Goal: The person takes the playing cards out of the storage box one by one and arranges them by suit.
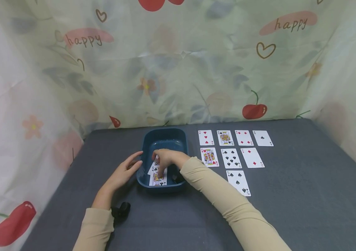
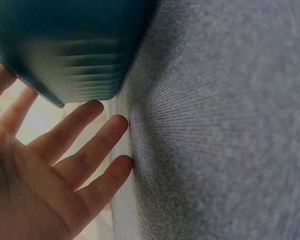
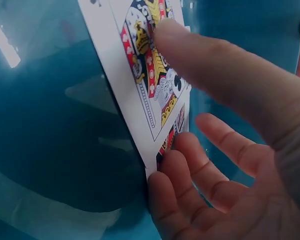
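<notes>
Inside the dark blue plastic tub [image 1: 165, 139], the right hand [image 1: 165, 159] reaches down and pinches a face card [image 3: 150, 75], thumb on its printed face and curled fingers [image 3: 190, 170] under its edge; from the head view this card sits atop a small pile of playing cards [image 1: 157, 177] lying in the tub's near end. Just left of the tub, the left hand [image 1: 124, 172] rests with fingers straight and spread, its fingertips [image 2: 117, 122] on the grey cloth-covered table [image 1: 290, 195] beside the tub's outer wall and holding nothing. To the right of the tub, eight cards lie face up in rows [image 1: 234, 153], well apart from both hands. A small black object [image 1: 122, 210] sits by the left sleeve.
</notes>
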{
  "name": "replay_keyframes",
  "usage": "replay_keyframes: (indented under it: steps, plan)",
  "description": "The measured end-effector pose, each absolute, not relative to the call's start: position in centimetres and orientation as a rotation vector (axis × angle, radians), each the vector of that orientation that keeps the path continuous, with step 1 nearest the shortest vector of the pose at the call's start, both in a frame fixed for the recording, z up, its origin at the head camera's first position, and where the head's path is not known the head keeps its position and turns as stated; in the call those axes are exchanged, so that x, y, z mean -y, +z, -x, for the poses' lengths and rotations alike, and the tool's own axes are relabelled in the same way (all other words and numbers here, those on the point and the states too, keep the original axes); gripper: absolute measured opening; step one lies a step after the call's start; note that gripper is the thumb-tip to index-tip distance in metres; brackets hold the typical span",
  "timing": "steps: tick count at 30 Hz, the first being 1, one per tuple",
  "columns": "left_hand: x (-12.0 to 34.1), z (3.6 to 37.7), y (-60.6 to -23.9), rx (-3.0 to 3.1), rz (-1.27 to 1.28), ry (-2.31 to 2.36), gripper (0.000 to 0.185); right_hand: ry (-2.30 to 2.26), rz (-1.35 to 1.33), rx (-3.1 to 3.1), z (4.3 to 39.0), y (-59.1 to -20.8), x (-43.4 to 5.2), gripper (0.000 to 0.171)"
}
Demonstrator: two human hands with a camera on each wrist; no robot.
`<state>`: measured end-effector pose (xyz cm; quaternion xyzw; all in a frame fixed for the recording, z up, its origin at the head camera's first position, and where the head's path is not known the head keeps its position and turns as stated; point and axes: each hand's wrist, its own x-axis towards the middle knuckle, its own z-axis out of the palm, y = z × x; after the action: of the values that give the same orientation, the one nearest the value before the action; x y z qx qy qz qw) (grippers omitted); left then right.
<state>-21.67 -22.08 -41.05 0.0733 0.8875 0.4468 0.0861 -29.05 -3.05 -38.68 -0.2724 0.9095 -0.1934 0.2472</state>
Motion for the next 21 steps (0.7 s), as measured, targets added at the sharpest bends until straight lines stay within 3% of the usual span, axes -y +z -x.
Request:
replay_keyframes:
  steps: [11, 21]
  plan:
    - [21.96, 21.58, -40.87, -2.648, -0.217, 1.329, 0.054, -0.431, 0.754, -2.536, 29.01, -38.74, 2.94, 0.055]
    - [21.97, 21.64, -40.84, -2.659, -0.220, 1.315, 0.053, -0.649, 0.789, -2.472, 29.35, -38.00, 2.59, 0.048]
